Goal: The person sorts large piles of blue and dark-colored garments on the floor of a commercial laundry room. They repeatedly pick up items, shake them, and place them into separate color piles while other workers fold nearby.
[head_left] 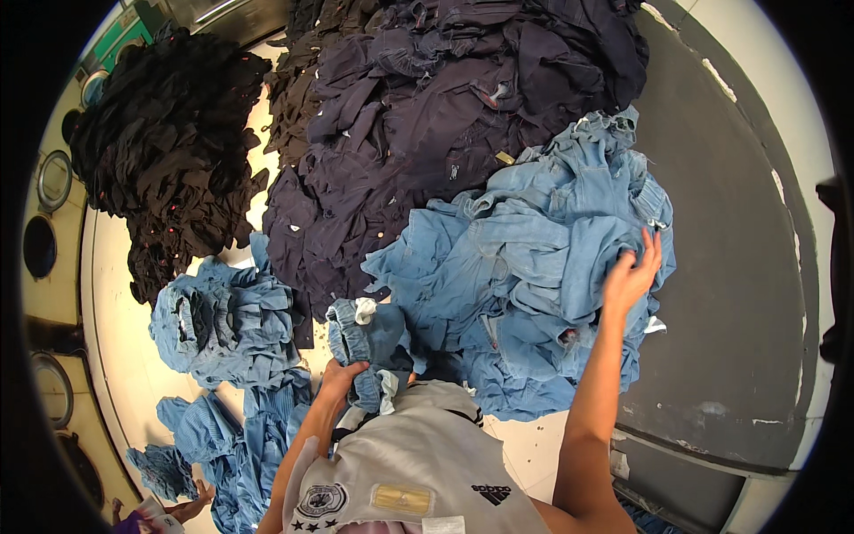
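Note:
Bunched light-blue denim trousers with a gathered elastic waistband and white tags hang close to my body. My left hand is closed around their edge, thumb on top. To the right, my right hand rests against the big heap of light-blue denim garments, near a gathered waistband at the heap's right side. Its fingers are stretched and apart, with the fingertips touching the cloth. Whether a fold lies between thumb and fingers is hard to see.
Dark navy garments are heaped behind the blue ones, and black garments at the far left. Smaller blue piles lie on the left. A grey platform spans the right. Another person's hand is at lower left, near round-doored machines.

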Demonstrator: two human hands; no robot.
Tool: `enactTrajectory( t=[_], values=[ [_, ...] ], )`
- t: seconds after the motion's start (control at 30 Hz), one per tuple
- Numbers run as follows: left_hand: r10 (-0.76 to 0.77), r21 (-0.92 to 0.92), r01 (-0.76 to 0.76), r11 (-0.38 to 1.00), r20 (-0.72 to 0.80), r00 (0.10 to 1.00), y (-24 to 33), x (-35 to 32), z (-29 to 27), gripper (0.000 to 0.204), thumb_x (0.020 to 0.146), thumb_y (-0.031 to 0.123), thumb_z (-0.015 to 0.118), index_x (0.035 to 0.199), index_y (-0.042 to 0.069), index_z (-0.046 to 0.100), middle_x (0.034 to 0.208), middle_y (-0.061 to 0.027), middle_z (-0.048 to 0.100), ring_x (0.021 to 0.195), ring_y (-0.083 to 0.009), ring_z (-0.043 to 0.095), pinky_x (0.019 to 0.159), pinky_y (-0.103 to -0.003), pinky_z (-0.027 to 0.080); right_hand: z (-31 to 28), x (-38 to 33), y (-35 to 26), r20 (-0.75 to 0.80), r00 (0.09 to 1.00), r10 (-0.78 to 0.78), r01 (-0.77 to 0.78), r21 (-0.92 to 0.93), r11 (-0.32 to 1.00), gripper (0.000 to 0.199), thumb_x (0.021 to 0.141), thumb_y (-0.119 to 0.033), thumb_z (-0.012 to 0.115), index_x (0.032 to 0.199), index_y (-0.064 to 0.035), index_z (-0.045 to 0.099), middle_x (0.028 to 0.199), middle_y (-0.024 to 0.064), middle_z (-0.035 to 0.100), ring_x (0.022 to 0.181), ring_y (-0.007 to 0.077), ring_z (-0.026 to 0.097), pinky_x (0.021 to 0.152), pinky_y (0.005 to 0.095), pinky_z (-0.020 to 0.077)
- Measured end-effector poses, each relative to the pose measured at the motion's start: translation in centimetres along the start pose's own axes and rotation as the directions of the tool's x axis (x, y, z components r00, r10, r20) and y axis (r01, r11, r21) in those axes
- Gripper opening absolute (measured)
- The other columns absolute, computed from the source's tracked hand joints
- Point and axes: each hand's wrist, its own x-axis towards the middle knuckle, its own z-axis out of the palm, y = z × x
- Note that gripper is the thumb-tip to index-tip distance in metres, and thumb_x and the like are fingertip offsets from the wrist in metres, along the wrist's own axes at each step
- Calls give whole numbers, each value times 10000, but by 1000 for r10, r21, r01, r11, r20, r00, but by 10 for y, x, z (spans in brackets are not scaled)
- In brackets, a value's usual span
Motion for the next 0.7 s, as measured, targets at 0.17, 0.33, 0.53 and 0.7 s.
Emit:
enactTrajectory(
  t=[0.17,0.33,0.53,0.7],
  values=[
    [-39,-103,56,993,157,987,-9,-2,-27,450,761,69,716,1167,-45,559,1033,-155,669,894,-260,670,776,-397,556,35,-37,-102,408,774,-484,604,-247,758,645,782,-313,728,1328,-28,534,1304,222,553,1273,343,492,1166,557,134],
    [-13,-140,36,990,164,986,-26,-9,-75,523,766,67,682,1235,-36,477,1073,-178,634,919,-291,656,794,-423,556,49,-94,-148,855,501,-134,541,-189,820,397,694,-310,755,986,-58,661,934,155,683,894,278,673,815,452,521],
    [-106,-273,139,952,132,986,-54,-22,-140,509,776,67,632,1246,-15,453,1082,-163,610,933,-280,639,814,-402,543,-29,-234,-225,692,679,-245,-48,375,926,440,672,-126,744,1082,-5,643,1014,166,650,920,360,646,790,429,524],
    [40,-252,34,967,282,959,-53,-22,-173,518,842,122,618,1322,31,449,1187,-131,595,1057,-251,604,910,-382,509,-67,-300,-330,644,690,-330,-317,679,662,508,733,-66,728,1218,-3,591,1139,169,615,1037,368,607,936,415,481]
  ],
)
